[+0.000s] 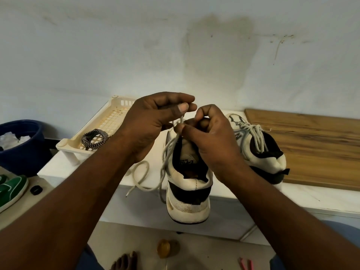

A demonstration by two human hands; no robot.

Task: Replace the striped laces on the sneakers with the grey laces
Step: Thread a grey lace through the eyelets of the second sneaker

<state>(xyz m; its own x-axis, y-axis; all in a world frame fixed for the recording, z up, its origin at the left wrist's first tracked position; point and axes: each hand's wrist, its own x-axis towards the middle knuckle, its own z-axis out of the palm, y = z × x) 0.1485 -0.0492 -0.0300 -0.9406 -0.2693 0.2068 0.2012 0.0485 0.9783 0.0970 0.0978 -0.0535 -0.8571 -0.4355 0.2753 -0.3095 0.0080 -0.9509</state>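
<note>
A white and black sneaker stands with its heel over the white table's front edge. Above its tongue, my left hand pinches a grey lace between thumb and fingers. My right hand pinches the same lace just below, at the top eyelets. Loose lace ends trail down the shoe's left side and loop on the table. A second sneaker, laced in grey, sits to the right behind my right wrist. A coiled black-and-white striped lace lies in the cream basket.
A wooden board lies at the right of the white table. A dark blue bin stands at the left, with a green shoe and a small black ring below it. An amber object lies on the floor.
</note>
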